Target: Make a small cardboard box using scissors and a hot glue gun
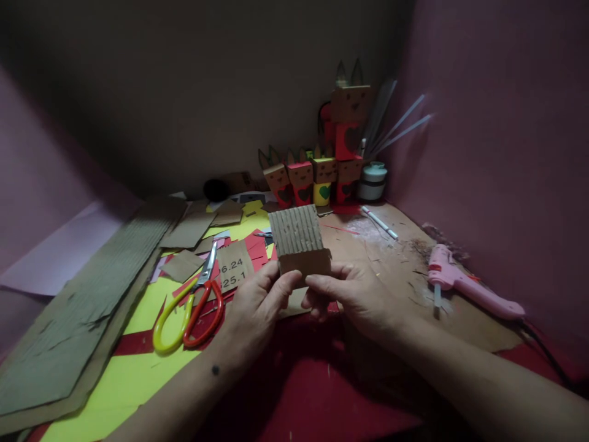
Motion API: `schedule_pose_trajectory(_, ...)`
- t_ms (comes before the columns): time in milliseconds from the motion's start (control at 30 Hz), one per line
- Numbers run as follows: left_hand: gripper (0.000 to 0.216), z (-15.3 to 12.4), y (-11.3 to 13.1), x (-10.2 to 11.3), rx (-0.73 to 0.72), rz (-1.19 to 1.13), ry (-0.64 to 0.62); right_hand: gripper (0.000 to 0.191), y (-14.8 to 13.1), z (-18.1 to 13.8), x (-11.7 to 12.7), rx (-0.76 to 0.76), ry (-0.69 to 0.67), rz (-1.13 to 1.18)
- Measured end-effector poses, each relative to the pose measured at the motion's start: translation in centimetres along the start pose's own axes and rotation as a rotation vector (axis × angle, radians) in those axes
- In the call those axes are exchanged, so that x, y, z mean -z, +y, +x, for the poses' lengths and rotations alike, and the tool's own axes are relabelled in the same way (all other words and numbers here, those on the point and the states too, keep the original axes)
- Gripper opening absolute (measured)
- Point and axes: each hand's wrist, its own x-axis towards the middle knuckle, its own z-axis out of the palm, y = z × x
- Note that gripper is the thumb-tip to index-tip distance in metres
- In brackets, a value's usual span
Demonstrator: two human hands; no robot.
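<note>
Held up in the middle is a small folded piece of corrugated cardboard (298,230), its ribbed face above and a smooth brown strip below. My left hand (260,301) pinches its lower left edge between thumb and fingers. On the lower right edge, my right hand (347,294) grips it the same way, thumb tip close to the other. Scissors (202,307) with one yellow and one red handle lie left of my left hand. Beside them is a cardboard scrap (235,264) with printed numbers. A pink glue gun (473,285) rests on the right, beyond my right hand.
Several cardboard figures with pointed ears (301,178) stand at the back, near a lidded jar (372,181) and glue sticks (405,116). A white marker (380,222) lies before them. Long cardboard sheets (87,307) cover the left side over yellow paper (117,380). Pink walls rise at both sides.
</note>
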Motion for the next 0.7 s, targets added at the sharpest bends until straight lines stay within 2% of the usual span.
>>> schedule_pose_trajectory(100,0.035,0.03,-0.06,0.13,0.057,-0.033,-0.021,0.029,-0.05,0.24,-0.01,0.055,0.053,0.03)
schedule_pose_trajectory(200,0.037,0.28,-0.12,0.51,0.118,-0.055,-0.039,0.046,-0.21,0.49,0.14,0.223,0.079,0.08)
schedule_pose_trajectory(267,0.037,0.44,-0.21,0.68,0.127,-0.062,-0.069,0.04,-0.27,0.53,0.25,0.292,0.057,0.048)
schedule_pose_trajectory(367,0.025,0.48,-0.48,0.64,0.089,-0.173,-0.049,0.019,-0.38,0.4,0.29,0.25,0.051,-0.015)
schedule_pose_trajectory(500,0.045,0.19,-0.76,0.26,-0.026,-0.328,0.057,0.013,-0.63,0.29,0.2,0.196,0.119,-0.023)
schedule_pose_trajectory(567,0.036,0.02,-0.67,0.15,-0.093,-0.263,0.08,0.012,-0.72,0.31,0.19,0.195,0.13,-0.022)
schedule_pose_trajectory(667,0.007,-0.14,-0.3,0.19,-0.159,-0.082,0.092,0.012,-0.72,0.33,0.25,0.202,0.143,-0.06)
schedule_pose_trajectory(700,0.008,-0.17,-0.16,0.24,-0.16,-0.038,0.091,0.012,-0.68,0.32,0.27,0.213,0.15,-0.077)
